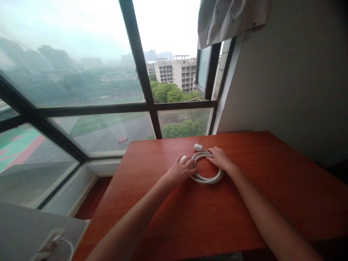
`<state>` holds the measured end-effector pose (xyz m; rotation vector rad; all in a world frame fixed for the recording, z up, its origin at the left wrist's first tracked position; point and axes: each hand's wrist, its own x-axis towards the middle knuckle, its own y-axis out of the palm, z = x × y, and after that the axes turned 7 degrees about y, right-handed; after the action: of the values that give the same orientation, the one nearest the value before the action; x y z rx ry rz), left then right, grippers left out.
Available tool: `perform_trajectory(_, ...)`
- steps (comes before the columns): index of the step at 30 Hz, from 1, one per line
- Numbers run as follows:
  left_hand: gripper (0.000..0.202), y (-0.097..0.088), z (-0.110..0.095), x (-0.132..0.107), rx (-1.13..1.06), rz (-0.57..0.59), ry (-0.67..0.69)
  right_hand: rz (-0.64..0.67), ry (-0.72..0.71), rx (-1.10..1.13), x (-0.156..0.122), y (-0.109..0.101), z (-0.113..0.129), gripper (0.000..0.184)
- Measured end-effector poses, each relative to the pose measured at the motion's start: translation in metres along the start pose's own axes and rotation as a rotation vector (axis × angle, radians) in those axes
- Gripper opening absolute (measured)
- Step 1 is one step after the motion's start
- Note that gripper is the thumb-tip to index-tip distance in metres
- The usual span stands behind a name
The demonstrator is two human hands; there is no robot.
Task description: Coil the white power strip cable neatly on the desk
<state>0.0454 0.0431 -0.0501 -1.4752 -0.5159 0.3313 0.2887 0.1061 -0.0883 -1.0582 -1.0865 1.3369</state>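
Note:
A white cable point(208, 180) lies on the wooden table in a round coil of several loops. One of its ends, a white block-shaped plug point(198, 147), sticks out beyond the far side of the coil. My left hand point(181, 169) grips the coil's left side, and a second white end piece point(183, 158) shows by its fingers. On the upper right of the coil, my right hand point(219, 158) has its thumb inside the ring and its fingers over the outside, closed on the loops. Parts of the cable are hidden beneath both hands.
The reddish-brown table point(244, 224) stands against large dark-framed windows point(95, 110), with one pane open at the right. A grey curtain point(231, 21) hangs above. At lower left, a white cord is plugged into a wall socket point(54, 241).

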Motion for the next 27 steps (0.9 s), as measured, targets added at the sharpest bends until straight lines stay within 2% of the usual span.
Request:
perform_trajectory(2, 0.029, -0.001, 0.005, 0.004, -0.006, 0.007, -0.011, 0.002, 0.055, -0.045, -0.001, -0.001, 0.004, 0.031)
perform_trajectory(5, 0.032, 0.004, 0.012, 0.011, -0.003, -0.004, -0.044, 0.011, 0.161, -0.112, -0.01, -0.007, 0.005, 0.029)
perform_trajectory(9, 0.044, 0.019, 0.015, 0.012, 0.038, -0.064, -0.184, 0.042, 0.261, -0.113, -0.026, -0.009, -0.003, 0.032)
perform_trajectory(11, 0.047, 0.023, 0.013, 0.008, 0.05, -0.093, -0.31, 0.039, 0.283, -0.1, -0.033, -0.007, -0.008, 0.032)
perform_trajectory(13, 0.044, 0.024, 0.009, 0.003, 0.027, -0.114, -0.505, 0.032, 0.3, -0.084, -0.038, -0.004, -0.012, 0.032)
perform_trajectory(15, 0.036, 0.022, 0.003, -0.003, -0.025, -0.089, -0.718, 0.031, 0.309, -0.057, -0.041, -0.001, -0.016, 0.032)
perform_trajectory(17, 0.033, 0.018, -0.002, -0.007, -0.082, -0.032, -0.85, 0.014, 0.307, -0.025, -0.044, 0.002, -0.018, 0.032)
perform_trajectory(20, 0.042, 0.014, -0.008, -0.007, -0.16, 0.009, -0.868, -0.043, 0.301, 0.009, -0.047, 0.006, -0.02, 0.032)
perform_trajectory(24, 0.045, 0.016, -0.012, 0.0, -0.233, -0.028, -0.792, -0.091, 0.269, 0.035, -0.049, 0.011, -0.022, 0.028)
perform_trajectory(27, 0.063, 0.021, -0.012, 0.009, -0.199, -0.072, -0.777, -0.114, 0.246, 0.054, -0.048, 0.014, -0.024, 0.026)
